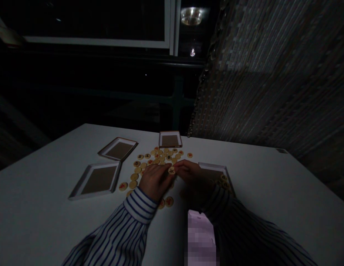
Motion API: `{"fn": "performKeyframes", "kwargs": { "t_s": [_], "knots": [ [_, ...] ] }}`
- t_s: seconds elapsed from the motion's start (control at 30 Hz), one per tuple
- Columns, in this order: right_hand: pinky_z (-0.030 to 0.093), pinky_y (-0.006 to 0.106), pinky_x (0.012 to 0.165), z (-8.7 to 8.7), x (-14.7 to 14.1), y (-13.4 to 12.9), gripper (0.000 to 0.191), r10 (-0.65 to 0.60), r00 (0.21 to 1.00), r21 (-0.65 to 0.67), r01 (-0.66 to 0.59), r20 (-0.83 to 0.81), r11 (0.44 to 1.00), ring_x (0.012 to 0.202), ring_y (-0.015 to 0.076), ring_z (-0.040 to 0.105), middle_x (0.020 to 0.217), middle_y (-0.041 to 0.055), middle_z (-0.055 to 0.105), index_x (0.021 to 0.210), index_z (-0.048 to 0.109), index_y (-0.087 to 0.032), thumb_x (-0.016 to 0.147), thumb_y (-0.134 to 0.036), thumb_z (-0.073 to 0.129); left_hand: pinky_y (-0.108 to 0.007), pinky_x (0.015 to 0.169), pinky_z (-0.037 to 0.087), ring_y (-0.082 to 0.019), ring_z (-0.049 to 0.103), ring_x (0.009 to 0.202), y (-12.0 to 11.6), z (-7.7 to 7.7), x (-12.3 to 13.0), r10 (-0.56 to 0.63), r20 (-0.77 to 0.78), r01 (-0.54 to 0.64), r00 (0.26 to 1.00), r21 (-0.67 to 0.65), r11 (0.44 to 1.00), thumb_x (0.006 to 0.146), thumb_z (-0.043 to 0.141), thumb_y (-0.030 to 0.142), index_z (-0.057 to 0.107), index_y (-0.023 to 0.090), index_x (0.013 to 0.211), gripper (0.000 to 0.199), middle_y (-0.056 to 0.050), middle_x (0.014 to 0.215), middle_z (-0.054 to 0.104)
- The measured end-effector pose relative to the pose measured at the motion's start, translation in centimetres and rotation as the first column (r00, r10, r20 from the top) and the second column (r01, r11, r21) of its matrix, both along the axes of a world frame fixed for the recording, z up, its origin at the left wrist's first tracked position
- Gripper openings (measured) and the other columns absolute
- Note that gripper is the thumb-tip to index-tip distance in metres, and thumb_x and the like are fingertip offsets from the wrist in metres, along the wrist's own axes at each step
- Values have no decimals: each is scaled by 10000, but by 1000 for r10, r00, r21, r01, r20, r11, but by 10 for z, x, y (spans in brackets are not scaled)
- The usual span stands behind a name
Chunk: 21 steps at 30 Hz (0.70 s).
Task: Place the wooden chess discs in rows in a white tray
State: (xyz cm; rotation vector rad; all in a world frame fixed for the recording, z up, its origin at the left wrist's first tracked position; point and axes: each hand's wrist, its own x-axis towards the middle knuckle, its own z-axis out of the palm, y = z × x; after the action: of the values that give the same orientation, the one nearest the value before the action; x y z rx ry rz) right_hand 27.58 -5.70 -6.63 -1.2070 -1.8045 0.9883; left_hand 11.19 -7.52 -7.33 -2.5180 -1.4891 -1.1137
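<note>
A round xiangqi piece with a dark character is pinched between the fingertips of my left hand and my right hand. Its marked face is turned towards me, a little above the table. Beyond and left of my hands, many more wooden pieces lie scattered, some face down, others showing red or dark characters. Two red-marked pieces lie close to my left wrist. Partly behind my right hand and sleeve is a shallow box tray with several dark-marked pieces inside it.
On the white table stand three more shallow box parts: one near left, one behind it, one at the back. A lit, blurred pinkish object is below my right wrist. A bead curtain hangs at right.
</note>
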Motion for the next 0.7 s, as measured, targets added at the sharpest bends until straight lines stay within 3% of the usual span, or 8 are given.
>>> {"fn": "performKeyframes", "kwargs": {
  "t_s": [0.33,0.57,0.7],
  "knots": [
    [470,264,710,3,2,0,186,-33,997,118,24,72,993,780,139,625,846,21,679,922,591,-195,788,-262,480,-321,791,448,-175,589,854,2,-2,0,-39,149,51,988,-83,995,783,526,302,602,171,986,253,-56,897,667],
    [427,261,760,12,2,-4,276,-40,930,359,-100,365,928,831,141,592,898,31,667,1030,586,-201,766,-200,506,-314,766,483,-166,603,828,3,2,0,-22,340,117,940,-261,958,764,534,280,605,192,1030,289,-45,894,663],
    [393,278,770,15,3,-6,283,-100,877,405,-114,470,907,847,158,568,925,31,658,1047,585,-218,772,-256,531,-322,812,482,-175,604,888,3,0,1,17,458,158,889,-340,927,763,518,287,606,179,1039,309,-55,978,658]
  ]
}}
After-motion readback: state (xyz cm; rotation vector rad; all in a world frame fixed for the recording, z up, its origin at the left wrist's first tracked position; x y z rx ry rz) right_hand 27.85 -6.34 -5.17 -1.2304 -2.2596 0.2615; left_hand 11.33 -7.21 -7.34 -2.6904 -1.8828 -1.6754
